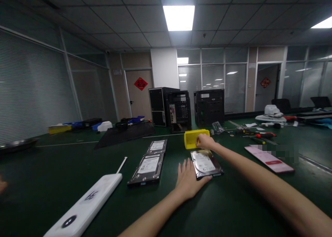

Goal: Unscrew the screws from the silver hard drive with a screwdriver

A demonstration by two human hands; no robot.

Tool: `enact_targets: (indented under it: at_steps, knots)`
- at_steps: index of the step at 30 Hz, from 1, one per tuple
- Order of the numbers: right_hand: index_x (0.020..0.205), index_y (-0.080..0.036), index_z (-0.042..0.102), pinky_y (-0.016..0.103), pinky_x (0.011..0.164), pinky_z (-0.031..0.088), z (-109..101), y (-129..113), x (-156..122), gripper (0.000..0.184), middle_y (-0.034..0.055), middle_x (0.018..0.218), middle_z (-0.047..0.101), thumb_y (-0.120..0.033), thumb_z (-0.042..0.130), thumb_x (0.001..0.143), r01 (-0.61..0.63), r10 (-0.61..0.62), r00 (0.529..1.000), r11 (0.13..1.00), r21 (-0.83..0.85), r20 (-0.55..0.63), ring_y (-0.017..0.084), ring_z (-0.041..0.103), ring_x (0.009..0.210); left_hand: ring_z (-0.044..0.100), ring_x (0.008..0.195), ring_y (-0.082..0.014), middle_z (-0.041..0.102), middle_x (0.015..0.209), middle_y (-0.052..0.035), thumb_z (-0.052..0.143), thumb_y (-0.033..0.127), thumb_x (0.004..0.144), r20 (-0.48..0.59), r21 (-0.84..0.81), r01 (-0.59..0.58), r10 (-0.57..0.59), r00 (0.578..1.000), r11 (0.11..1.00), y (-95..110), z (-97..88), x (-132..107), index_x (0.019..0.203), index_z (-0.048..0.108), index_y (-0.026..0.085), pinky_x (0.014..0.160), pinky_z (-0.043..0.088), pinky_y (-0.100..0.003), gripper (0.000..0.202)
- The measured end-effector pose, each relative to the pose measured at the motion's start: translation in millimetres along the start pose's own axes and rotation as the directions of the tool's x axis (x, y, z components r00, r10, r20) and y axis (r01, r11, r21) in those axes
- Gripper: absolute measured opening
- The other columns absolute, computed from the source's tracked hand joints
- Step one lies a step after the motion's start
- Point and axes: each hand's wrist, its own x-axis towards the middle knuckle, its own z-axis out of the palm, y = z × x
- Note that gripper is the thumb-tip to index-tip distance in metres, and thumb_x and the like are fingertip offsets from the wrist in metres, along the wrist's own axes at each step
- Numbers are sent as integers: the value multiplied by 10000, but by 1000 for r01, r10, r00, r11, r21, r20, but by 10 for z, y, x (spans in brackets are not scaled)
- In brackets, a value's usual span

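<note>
We have our left hand [188, 180] spread at the near left corner of a hard drive [206, 163], fingers apart along its left side and thumb stretched along its near edge; the palm is not wrapped around anything. Our right hand [204, 141] is just beyond that drive, its fingers bent together at a yellow bin [190, 140], and we cannot tell whether they pinch something small. The drive lies flat on the green table [85, 164], label up, between our two hands. To the left of our left hand we see a nearer drive [147, 168] and, just past it, a farther drive [157, 146], both label up. Farther left and closer to us lies a long white device [85, 209]. Right of our right hand, beyond the forearm, we find a pink phone [269, 159], with a red-handled tool [266, 135] behind it. Past the bin, well apart from both hands, stand black computer cases [209, 107].
</note>
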Motion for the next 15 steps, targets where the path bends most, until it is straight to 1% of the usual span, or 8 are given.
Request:
enact_targets:
  at_steps: [2,4,5,7,9,11,15]
  knots:
    - [908,-145,643,195,578,418,-72,-22,-148,247,77,828,649,-260,566,704,60,-69,993,993,99,92,140,598,702,106,1295,-319,217,1407,-140,235,753,674,4,6,-1,1,1000,1000,-2,-3,11,1347,217,90,1047,45,-457,945]
    - [860,-155,664,165,478,387,-117,-37,-333,250,32,680,642,-315,580,687,112,-148,971,975,190,189,89,553,533,112,1295,-316,221,1407,-130,231,755,675,3,6,-12,12,1000,1000,-6,-8,17,1348,219,109,1045,52,-460,933]
    - [841,-158,672,160,450,373,-127,-41,-431,256,19,640,633,-335,586,678,129,-180,958,966,226,224,77,527,491,116,1295,-313,225,1407,-126,229,756,675,4,5,-16,16,1000,1000,-8,-11,18,1348,219,120,1043,56,-462,926]
    - [834,-164,678,150,452,372,-128,-41,-618,269,6,653,631,-351,603,656,160,-244,934,939,305,260,66,512,497,125,1296,-305,236,1402,-129,224,758,677,5,7,-21,21,1000,1000,-13,-13,21,1346,225,133,1042,60,-463,916]
    - [831,-144,679,150,468,375,-115,-34,-766,282,9,666,628,-341,620,637,164,-311,910,876,453,273,66,506,518,130,1295,-301,240,1399,-139,219,759,678,6,12,-21,21,1000,1000,-16,-11,26,1345,228,132,1041,59,-462,916]
    - [832,-133,679,153,458,364,-103,-25,-857,291,9,651,620,-334,627,628,129,-322,904,832,539,282,67,493,515,127,1296,-300,236,1400,-143,215,758,681,4,15,-25,25,1000,1000,-16,-9,31,1347,224,127,1042,58,-461,917]
    - [828,-131,687,164,450,355,-87,-15,-902,295,14,658,620,-328,641,613,92,-310,908,805,586,282,75,485,519,120,1297,-304,229,1401,-146,219,756,682,1,13,-22,22,1000,1000,-14,-14,35,1348,220,119,1042,59,-466,922]
